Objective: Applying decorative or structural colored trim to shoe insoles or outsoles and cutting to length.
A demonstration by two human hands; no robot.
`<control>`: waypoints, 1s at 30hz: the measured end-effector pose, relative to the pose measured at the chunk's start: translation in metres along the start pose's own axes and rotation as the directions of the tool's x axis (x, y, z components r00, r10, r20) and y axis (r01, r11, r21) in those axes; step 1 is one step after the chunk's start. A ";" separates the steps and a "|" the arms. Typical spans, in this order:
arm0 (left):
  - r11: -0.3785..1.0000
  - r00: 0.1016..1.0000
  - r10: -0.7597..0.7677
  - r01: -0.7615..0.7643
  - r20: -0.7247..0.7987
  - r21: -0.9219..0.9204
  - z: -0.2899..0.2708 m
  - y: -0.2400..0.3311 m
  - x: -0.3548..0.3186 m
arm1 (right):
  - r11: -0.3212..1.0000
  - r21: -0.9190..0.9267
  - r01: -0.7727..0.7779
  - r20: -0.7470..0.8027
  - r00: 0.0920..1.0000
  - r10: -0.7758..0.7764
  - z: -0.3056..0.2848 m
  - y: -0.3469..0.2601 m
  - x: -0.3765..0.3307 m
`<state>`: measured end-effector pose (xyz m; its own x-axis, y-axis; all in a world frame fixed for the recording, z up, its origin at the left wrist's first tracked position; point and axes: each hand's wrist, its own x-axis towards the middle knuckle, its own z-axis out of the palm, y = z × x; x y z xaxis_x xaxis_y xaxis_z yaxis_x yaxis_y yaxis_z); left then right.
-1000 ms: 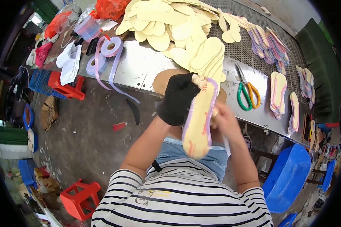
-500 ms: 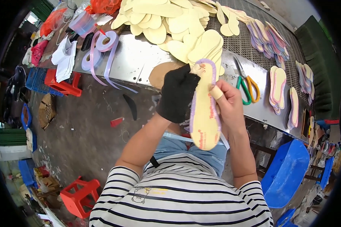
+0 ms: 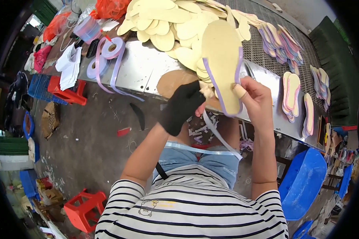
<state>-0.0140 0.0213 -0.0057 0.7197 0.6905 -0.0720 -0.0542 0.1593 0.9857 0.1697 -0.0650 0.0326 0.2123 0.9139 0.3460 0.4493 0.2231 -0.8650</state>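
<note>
A pale yellow insole [image 3: 221, 47] with lavender edging along its lower part is tilted up over the table edge, its plain face showing. My bare right hand [image 3: 257, 99], a tan wrap on its thumb, pinches the insole's lower right side. My left hand [image 3: 183, 107], in a black glove with tan-covered fingertips, is closed beside the insole's lower left edge. From its fingers a pale lavender ribbon [image 3: 219, 135] trails down to the right over my lap. Behind the insole, the scissors [image 3: 249, 69] are mostly hidden.
A heap of yellow insoles [image 3: 163, 24] covers the table's back. Edged insoles [image 3: 291, 93] lie in stacks at right. Ribbon rolls [image 3: 112, 47] and white papers [image 3: 69, 65] sit at left. A blue tub [image 3: 303, 183] stands low right, a red stool [image 3: 83, 209] low left.
The insole has turned from its printed face to its plain face and moved up and away. My left hand has come off it and lowered slightly; the ribbon now shows trailing beneath.
</note>
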 end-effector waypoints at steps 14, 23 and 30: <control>0.978 0.994 0.004 -0.026 -0.106 -0.206 0.030 -0.001 0.005 | 0.920 0.328 -0.217 0.022 0.975 0.222 0.004 0.015 -0.011; 0.987 0.978 0.154 -0.159 -0.140 -0.028 0.030 -0.011 0.018 | 0.872 0.413 -0.265 -0.035 0.951 0.306 0.000 0.014 -0.021; 0.982 0.999 0.009 -0.018 -0.049 -0.186 0.012 -0.039 0.043 | 0.875 -0.483 -0.030 -0.242 0.965 -0.100 -0.005 0.033 -0.051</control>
<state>0.0278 0.0363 -0.0459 0.6845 0.7255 -0.0709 -0.1949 0.2759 0.9412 0.1777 -0.1060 -0.0119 0.3696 0.7776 0.5087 0.8062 0.0038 -0.5916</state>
